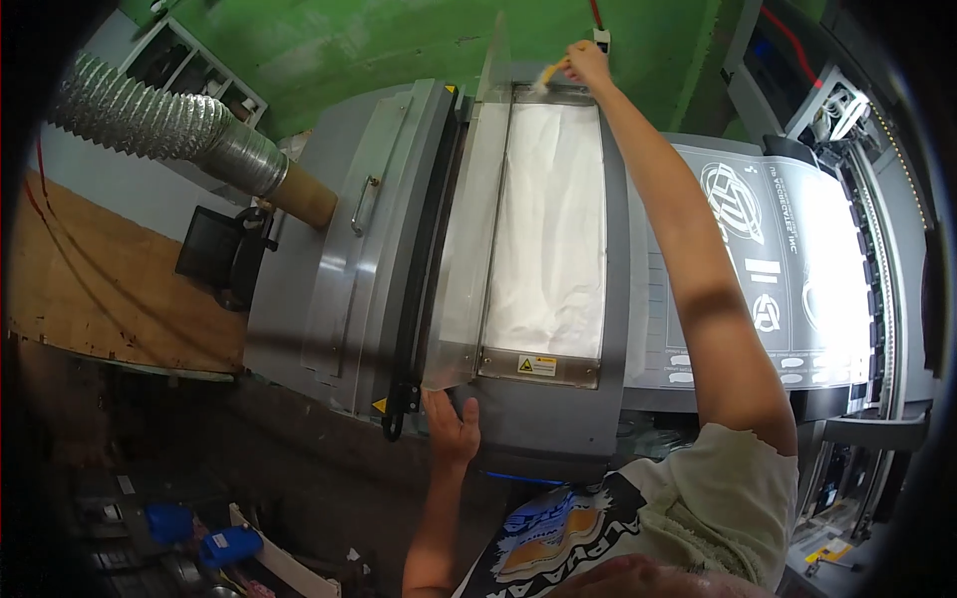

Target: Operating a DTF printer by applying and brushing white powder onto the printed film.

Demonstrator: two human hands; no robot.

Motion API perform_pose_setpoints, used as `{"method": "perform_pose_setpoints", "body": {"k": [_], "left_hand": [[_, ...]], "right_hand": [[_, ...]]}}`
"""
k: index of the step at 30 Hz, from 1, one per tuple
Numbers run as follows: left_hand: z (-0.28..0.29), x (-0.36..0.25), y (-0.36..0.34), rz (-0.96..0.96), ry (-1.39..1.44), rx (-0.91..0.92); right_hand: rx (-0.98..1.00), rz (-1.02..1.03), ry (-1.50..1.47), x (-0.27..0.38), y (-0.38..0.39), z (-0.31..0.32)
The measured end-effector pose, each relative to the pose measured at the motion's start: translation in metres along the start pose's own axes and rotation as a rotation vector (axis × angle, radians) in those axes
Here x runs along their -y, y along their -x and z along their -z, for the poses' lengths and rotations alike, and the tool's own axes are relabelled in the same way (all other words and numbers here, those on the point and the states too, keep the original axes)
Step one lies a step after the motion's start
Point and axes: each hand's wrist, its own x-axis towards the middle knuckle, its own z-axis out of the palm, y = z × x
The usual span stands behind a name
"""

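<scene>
My right hand [588,63] is stretched to the far end of a grey machine [588,424], its fingers closed round the yellow handle of a small brush [548,76]. The pale bristles, slightly blurred, are over the far end of a recessed tray [540,365] filled with white powder or a white sheet; I cannot tell which. Along the tray's left side a clear cover [467,249] stands raised. At the cover's near corner is my left hand [452,429], fingers extended up against its edge and thumb held apart.
Left of the tray is a metal lid with a handle [365,205], joined by a silver flexible duct [150,125]. Printed dark film [738,269] lies on the right under a bright light. Blue containers [229,545] are at lower left. A green wall [399,45] stands behind.
</scene>
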Motion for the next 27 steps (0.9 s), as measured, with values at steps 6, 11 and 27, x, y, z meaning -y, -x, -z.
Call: {"method": "perform_pose_setpoints", "body": {"k": [6, 11, 27], "left_hand": [[0.001, -0.009, -0.001, 0.04, 0.001, -0.011], [0.002, -0.007, 0.0, 0.046, 0.003, -0.004], [0.005, -0.006, 0.002, 0.047, -0.034, -0.021]], "right_hand": [[0.116, -0.049, 0.007, -0.006, 0.002, -0.037], [-0.146, 0.505, 0.89, -0.002, -0.047, 0.003], [0.249, 0.15, 0.81, -0.001, -0.049, 0.031]]}}
